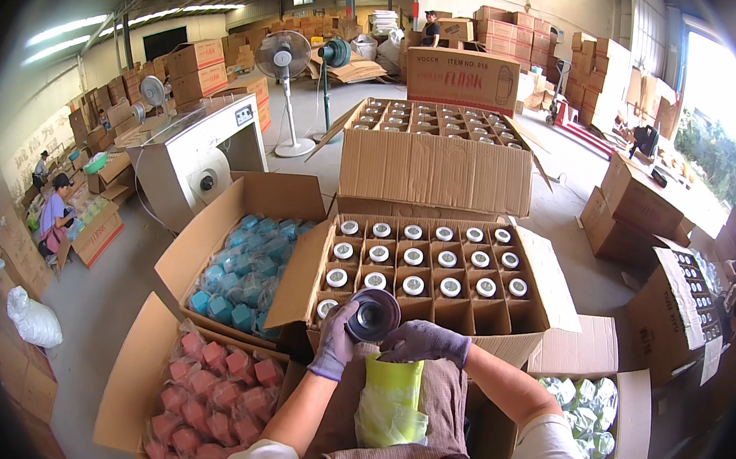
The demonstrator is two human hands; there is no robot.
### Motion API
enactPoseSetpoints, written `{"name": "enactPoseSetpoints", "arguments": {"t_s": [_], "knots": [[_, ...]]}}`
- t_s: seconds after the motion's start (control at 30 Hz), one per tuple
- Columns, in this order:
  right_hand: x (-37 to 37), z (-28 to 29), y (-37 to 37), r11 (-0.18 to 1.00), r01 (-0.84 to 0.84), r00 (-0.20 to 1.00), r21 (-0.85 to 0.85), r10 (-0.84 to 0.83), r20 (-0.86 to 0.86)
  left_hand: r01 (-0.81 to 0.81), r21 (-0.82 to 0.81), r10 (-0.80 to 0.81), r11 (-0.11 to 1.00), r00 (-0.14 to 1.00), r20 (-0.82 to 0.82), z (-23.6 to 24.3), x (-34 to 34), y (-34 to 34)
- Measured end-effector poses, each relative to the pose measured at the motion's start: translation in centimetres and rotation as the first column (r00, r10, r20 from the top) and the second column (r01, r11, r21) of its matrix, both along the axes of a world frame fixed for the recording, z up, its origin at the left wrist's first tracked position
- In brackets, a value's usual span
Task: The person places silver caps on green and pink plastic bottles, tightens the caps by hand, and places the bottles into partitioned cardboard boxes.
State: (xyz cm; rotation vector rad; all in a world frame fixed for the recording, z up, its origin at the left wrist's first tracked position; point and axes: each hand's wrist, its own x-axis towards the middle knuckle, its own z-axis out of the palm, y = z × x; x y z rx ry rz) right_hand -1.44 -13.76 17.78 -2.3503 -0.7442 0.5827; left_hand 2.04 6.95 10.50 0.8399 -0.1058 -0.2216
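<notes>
Though fabric-gloved, left fingers (344, 320) firm on a dark round piece (373, 316) — right fingers (396, 340) at smooth green cylinder (394, 386), grip unclear.

Free cells (490, 323) in divided carton (520, 342), near right — white lids (451, 287) just behind

A dark, round, hollow-faced piece (374, 315) is held in the left hand (337, 341), near a lime-green casing (394, 387) at the lap, its lower part in crumpled translucent plastic wrapping (390, 425).
</notes>
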Motion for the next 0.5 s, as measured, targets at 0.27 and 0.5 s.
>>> {"name": "enactPoseSetpoints", "arguments": {"t_s": [0.27, 0.5], "knots": [[-1.9, 1.4, 1.6, 0.914, 0.337, 0.636, 0.224, -0.397, 0.661, -0.086, 0.026, 0.086, 0.996, 0.996, -0.014, 4.8, -3.0, -2.5], [-1.6, 2.4, 2.1, 0.913, 0.265, 0.597, 0.311, -0.408, 0.691, -0.17, 0.006, 0.169, 0.985, 0.98, 0.106, 5.8, -2.8, -3.6]]}}
